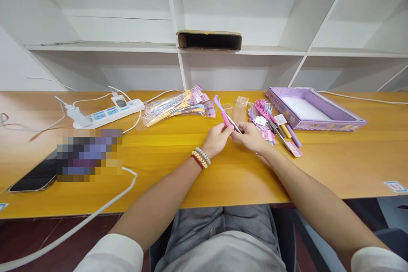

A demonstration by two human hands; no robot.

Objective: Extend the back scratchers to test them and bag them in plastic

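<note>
My left hand (217, 139) pinches a back scratcher (225, 118) by its pink grip, the lilac claw end pointing up and away from me. My right hand (251, 137) closes around a thin metal rod beside that grip. Whether rod and grip are one piece I cannot tell, as fingers cover the join. Just beyond my hands lies a clear plastic sleeve (240, 109). To the right is a loose pile of back scratchers (280, 125) with pink, blue, yellow and purple parts and printed tags. Bagged back scratchers (178, 108) lie to the left.
A shallow purple box (331, 125) sits at the back right. On the left are a white power strip (108, 114) with plugs, a dark phone (35, 174) and a white cable (95, 216). A cardboard box (209, 41) rests on the white shelf behind.
</note>
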